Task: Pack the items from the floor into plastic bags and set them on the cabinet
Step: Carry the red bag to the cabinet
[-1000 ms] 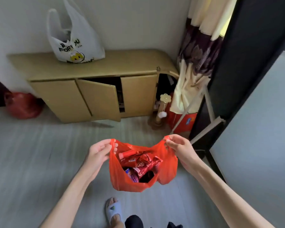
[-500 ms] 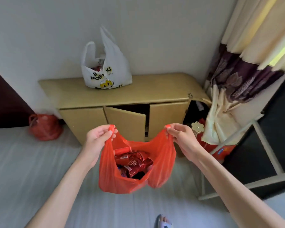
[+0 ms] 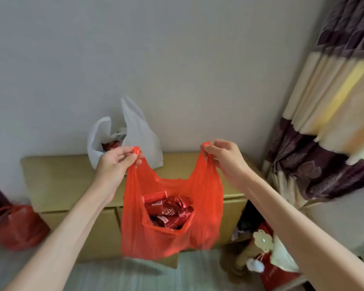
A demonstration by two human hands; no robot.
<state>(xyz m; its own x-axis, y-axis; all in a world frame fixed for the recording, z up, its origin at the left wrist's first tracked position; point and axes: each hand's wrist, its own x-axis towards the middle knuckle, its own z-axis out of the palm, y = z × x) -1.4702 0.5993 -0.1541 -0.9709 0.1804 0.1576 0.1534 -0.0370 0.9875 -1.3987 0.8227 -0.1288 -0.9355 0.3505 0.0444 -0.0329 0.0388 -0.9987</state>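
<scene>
A red plastic bag (image 3: pixel 172 240) hangs in the air in front of the tan wooden cabinet (image 3: pixel 57 181), its mouth spread wide. Red snack packets (image 3: pixel 168 211) lie inside it. My left hand (image 3: pixel 116 164) pinches the bag's left handle and my right hand (image 3: pixel 225 158) pinches the right handle, both at about the height of the cabinet top. A white plastic bag (image 3: pixel 141 141) with items inside stands on the cabinet top against the wall, just behind my left hand.
Another red bag (image 3: pixel 19 225) sits on the floor left of the cabinet. A patterned curtain (image 3: pixel 328 127) hangs at the right. Below it, beside the cabinet, are a red box (image 3: pixel 275 276) and a small wooden flower-shaped ornament (image 3: pixel 263 240).
Both hands have lifted the red bag from low over the floor up to cabinet height and carried it closer to the cabinet. The handles are pulled further apart.
</scene>
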